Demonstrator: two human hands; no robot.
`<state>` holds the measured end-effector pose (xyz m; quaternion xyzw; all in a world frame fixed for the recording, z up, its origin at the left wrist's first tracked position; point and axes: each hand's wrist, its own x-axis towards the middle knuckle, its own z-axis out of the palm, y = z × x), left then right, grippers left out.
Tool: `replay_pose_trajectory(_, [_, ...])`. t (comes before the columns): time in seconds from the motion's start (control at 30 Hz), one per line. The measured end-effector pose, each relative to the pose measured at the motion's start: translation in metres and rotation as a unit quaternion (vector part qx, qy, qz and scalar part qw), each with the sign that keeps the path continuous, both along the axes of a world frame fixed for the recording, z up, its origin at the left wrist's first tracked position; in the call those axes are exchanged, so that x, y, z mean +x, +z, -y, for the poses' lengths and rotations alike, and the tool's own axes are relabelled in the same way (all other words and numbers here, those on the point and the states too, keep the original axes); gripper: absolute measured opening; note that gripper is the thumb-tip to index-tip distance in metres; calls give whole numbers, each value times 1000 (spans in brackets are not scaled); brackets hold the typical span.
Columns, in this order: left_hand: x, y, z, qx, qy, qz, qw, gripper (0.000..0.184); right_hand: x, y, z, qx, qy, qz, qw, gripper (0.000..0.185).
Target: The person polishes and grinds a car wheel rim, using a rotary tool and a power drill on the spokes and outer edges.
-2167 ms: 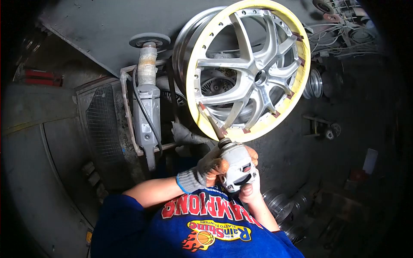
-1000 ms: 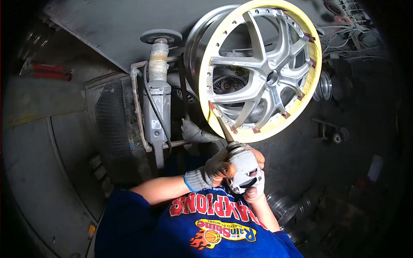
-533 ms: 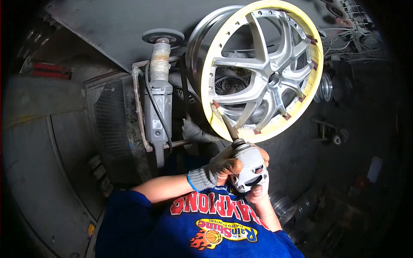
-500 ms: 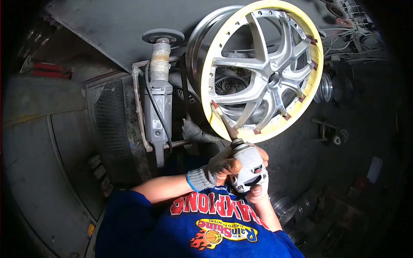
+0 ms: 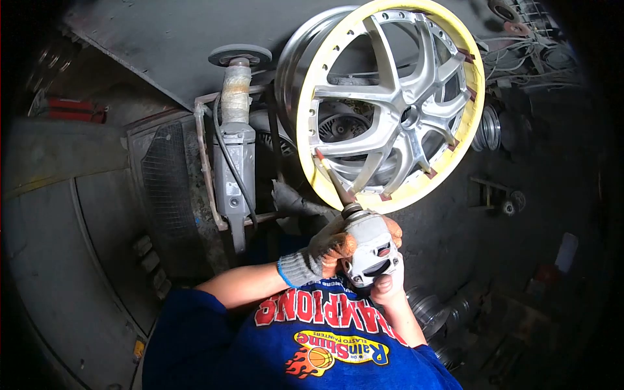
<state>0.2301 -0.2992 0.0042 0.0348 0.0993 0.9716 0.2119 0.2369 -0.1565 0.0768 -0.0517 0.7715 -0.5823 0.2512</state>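
My left hand [image 5: 325,252], in a grey and orange work glove, is wrapped round the front of a grey handheld power tool [image 5: 369,234]. My right hand [image 5: 390,286] looks bare at the thumb and grips the tool's rear housing from the right. A long tapered bit [image 5: 337,184] with a reddish tip points up from the tool. Its tip lies over the lower left of an alloy wheel [image 5: 409,117], by a spoke end; I cannot tell whether it touches. The wheel's outer lip is yellow, with dark red pieces at several spoke ends.
Left of the wheel, a large grey grinder [image 5: 235,162] with a disc on top stands in a metal frame [image 5: 203,156]. Other wheels [image 5: 341,127] show behind. Cables [image 5: 520,65] hang at the upper right, and more rims [image 5: 426,312] lie low on the right.
The wheel and the grinder appear shifted slightly left in view. The tool has also shifted slightly left, and both hands keep their hold on it.
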Motion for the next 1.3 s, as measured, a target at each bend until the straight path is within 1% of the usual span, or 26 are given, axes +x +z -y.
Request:
replay_pose_trajectory(0.03, [0,-1,-3,-4,-4,19,1000,110,1,0,0,-5,-10,1,1000,105])
replay_pose_trajectory(0.13, [-3,1,-1,-9,-6,6,1000,110,-1,1,2,-6,-18,-4,1000,105])
replay_pose_trajectory(0.2, [-2,-2,2,5,-4,-3,1000,110,-3,1,-5,-5,-3,75,997,113])
replay_pose_trajectory(0.3, [-2,-2,2,27,0,-11,1000,109,-2,-2,-4,0,6,96,995,112])
replay_pose_trajectory(0.37, [-2,-2,1,26,11,-7,1000,109,-3,1,5,2,-1,5,1000,100])
replay_pose_trajectory(0.47, [1,-3,1,20,20,6,1000,109,-4,3,7,-11,-16,6,1000,99])
replay_pose_trajectory(0.53, [0,-2,1,17,21,12,1000,109,-4,-1,4,3,6,-2,1000,95])
replay_pose_trajectory(0.6, [-1,-2,5,33,19,-3,999,109,-3,-2,5,19,-3,-20,1000,93])
replay_pose_trajectory(0.63, [-2,-6,5,75,7,-20,997,103,-2,-2,3,19,-4,-19,1000,93])
replay_pose_trajectory(0.67, [-2,-5,4,75,7,-20,997,103,-1,-1,-1,11,-10,30,999,98])
replay_pose_trajectory(0.7, [-2,-4,1,48,14,-6,999,107,-1,-1,-3,3,-15,80,997,105])
replay_pose_trajectory(0.73, [-2,-2,0,20,21,8,1000,111,-1,0,-3,3,-14,80,997,105])
replay_pose_trajectory(0.8, [-1,-5,0,26,27,9,999,111,-2,0,-1,-4,-20,76,997,100])
replay_pose_trajectory(0.87, [-2,-4,6,41,12,-7,999,111,-5,-2,4,28,14,-32,999,90])
replay_pose_trajectory(0.9, [0,-3,7,76,10,5,997,103,-3,-2,4,37,7,-33,999,92])
replay_pose_trajectory(0.93, [-1,-3,7,76,9,5,997,103,-3,-2,4,37,6,-33,999,92])
replay_pose_trajectory(1.0, [-2,-2,6,47,-1,10,999,112,-3,-1,3,27,6,-17,999,93])
replay_pose_trajectory(1.13, [-2,-5,3,58,0,8,998,113,-5,-1,3,17,11,-10,1000,93])
replay_pose_trajectory(1.2, [-2,-1,8,37,-1,0,999,114,-3,-5,2,35,16,-39,998,91])
replay_pose_trajectory(1.27, [-1,4,10,11,17,0,1000,114,-4,0,7,35,15,-32,999,90])
replay_pose_trajectory(1.3, [-3,2,10,40,17,-10,999,105,-3,0,5,35,13,-32,999,90])
